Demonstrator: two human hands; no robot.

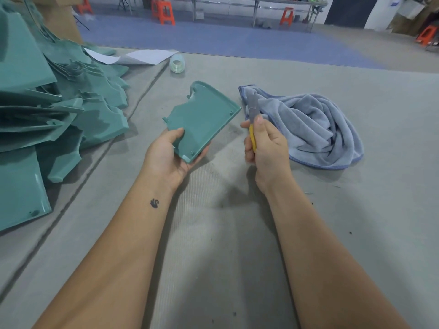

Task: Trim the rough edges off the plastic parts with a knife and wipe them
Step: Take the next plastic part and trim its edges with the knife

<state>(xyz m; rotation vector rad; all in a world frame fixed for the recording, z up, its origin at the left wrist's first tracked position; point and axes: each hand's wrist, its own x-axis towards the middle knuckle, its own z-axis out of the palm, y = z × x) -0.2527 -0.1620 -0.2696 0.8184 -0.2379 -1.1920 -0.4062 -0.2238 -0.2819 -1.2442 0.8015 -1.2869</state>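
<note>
My left hand [166, 157] grips the near corner of a teal plastic part [202, 117], thumb on top and fingers underneath, holding it tilted above the grey mat. My right hand [266, 146] is curled round a yellow-handled knife [252, 115], its grey blade pointing up and away, just right of the part's edge and apart from it. A crumpled blue-grey cloth [308, 129] lies on the mat right of the knife.
A big heap of teal plastic parts [47, 110] fills the left side. A small clear jar [177, 63] and white paper sheets [142, 57] lie beyond. The grey mat [225, 233] spreads below my arms. Orange stools [164, 11] stand far back.
</note>
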